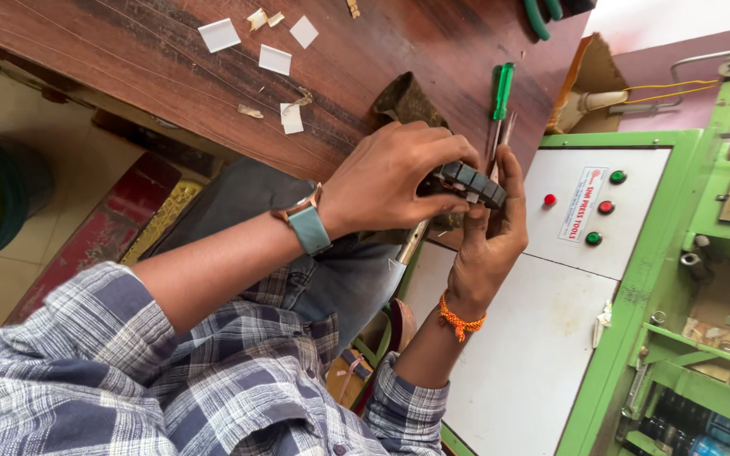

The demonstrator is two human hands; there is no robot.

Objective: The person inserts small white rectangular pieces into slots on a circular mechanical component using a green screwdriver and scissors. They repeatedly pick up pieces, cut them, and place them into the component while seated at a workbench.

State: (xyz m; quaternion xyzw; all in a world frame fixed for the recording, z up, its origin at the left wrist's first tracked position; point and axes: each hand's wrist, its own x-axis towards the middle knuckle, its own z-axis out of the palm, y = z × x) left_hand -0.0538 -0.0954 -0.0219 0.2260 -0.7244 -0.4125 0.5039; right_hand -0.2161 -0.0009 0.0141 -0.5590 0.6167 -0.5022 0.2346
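- The left hand (399, 181) is curled over a dark, ribbed block-like part (469, 183), gripping it from above, over the person's lap.
- The right hand (490, 232) is closed on the same part from below, beside the tabletop (128, 51) edge.
- A green-handled screwdriver (501, 93) lies just behind the fingers; a jerk could knock it off.
- If the grip slips, I reckon the part falls toward the floor.

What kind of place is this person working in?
Probably a small workshop: a green machine cabinet with coloured push buttons, a screwdriver on a wooden bench, and both hands on a dark segmented part.
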